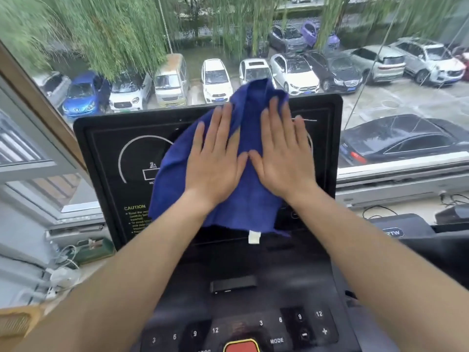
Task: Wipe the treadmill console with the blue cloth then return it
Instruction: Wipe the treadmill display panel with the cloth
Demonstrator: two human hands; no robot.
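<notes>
1. Left of the treadmill console, a window frame and a sill cluttered with cables sit beside the machine; outside, below the console's top edge, wet parked cars line a lot under willow branches.

2. On the console's glossy black display panel, your left hand lies flat, fingers spread and extended, gripping nothing, palm pressing the blue cloth against the screen. That flat press likely spreads pressure for a broad wipe.

3. The blue cloth, soft and napped like microfibre, drapes over the console's centre in loose folds, its top corner peaking above the panel's upper edge and a small white tag hanging at its lower hem.

4. Your right hand mirrors the left, thumbs nearly touching, fingers splayed and flat on the cloth, holding it by pressure alone.

5. Below the console's display, matte keys and a red stop button remain uncovered; wiping appears underway, return not yet done.
</notes>
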